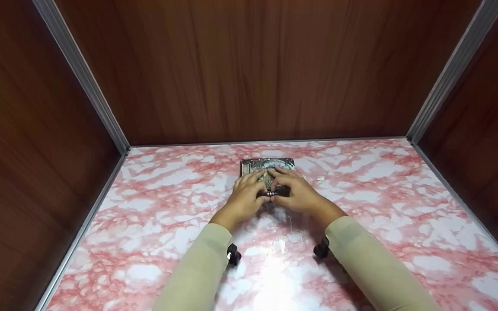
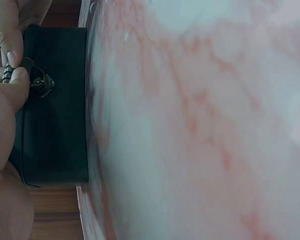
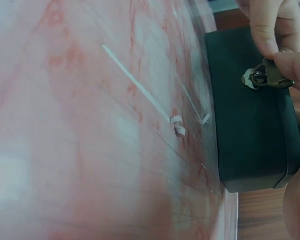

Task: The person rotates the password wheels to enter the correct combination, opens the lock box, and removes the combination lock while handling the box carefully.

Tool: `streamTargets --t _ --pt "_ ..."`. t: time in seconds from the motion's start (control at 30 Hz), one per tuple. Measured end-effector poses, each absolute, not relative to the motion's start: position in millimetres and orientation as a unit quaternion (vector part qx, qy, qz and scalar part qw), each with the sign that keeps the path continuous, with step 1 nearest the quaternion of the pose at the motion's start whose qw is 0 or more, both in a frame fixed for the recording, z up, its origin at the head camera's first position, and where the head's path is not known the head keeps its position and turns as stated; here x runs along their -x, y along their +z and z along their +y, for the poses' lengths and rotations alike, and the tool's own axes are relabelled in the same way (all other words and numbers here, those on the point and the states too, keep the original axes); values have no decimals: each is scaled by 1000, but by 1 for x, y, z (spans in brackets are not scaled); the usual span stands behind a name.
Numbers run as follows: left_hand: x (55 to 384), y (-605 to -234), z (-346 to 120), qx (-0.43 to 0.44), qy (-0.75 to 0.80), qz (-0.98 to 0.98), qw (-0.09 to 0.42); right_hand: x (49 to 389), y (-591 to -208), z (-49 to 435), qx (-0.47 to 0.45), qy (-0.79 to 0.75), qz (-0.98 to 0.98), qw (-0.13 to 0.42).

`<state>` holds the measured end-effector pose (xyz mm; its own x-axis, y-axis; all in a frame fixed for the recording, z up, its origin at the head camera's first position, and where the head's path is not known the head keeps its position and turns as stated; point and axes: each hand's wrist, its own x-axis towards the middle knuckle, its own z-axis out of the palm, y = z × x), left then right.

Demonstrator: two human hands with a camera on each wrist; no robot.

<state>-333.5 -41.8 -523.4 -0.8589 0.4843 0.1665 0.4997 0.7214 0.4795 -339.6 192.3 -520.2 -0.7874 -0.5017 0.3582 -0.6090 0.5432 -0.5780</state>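
A small dark green box (image 3: 252,140) with a patterned lid (image 1: 249,166) stands on the table. On its front hangs a small brass-coloured combination padlock (image 2: 7,75) with number dials, its shackle (image 2: 38,75) through the box's metal catch. My left hand (image 1: 247,196) pinches the padlock from the left between thumb and fingertip. From the right, my right hand (image 1: 296,192) pinches it too, the thumbs close together. The other fingers of both hands rest over the lid. Fingers hide part of the padlock, and its digits are too small to read.
The table (image 1: 154,224) has a red and white marbled top. Brown wood-grain panels (image 1: 249,73) with grey metal edging stand at the back and on both sides. A dark wrist camera (image 1: 234,255) sits at each sleeve cuff.
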Motion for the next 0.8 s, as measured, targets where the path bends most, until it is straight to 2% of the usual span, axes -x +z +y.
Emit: streamTargets --t 0.47,0.8 --pt "333 -524 -42 263 -265 -928 14 340 -521 192 -307 352 -882 64" --pt "333 -525 -42 266 -271 -925 17 341 -521 194 -329 358 -870 77"
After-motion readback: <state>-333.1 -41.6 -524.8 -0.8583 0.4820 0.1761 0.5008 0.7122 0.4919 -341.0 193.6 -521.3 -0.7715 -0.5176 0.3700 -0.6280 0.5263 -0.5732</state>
